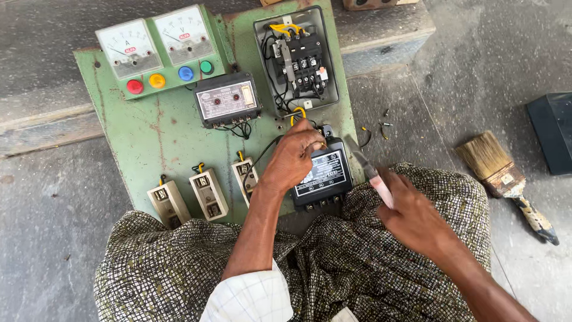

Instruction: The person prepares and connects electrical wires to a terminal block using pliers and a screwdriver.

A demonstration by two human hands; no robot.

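Wires point(296, 114) at frame centre are pinched by the left hand point(293, 156) above the black unit point(322, 175); the right hand point(411, 214), gripping a pink-handled tool point(370, 172), should approach slowly and squarely.

On the green panel board point(149, 137): two analogue meters point(128, 48) point(183, 34), four coloured push buttons point(135, 86) point(157, 80) point(186, 73) point(206, 67), three small cream fuse holders point(168, 203) point(208, 192) point(245, 177), two black relay boxes point(227, 99) point(325, 176), one open contactor box point(298, 56). Right of the board: one paintbrush point(503, 176).
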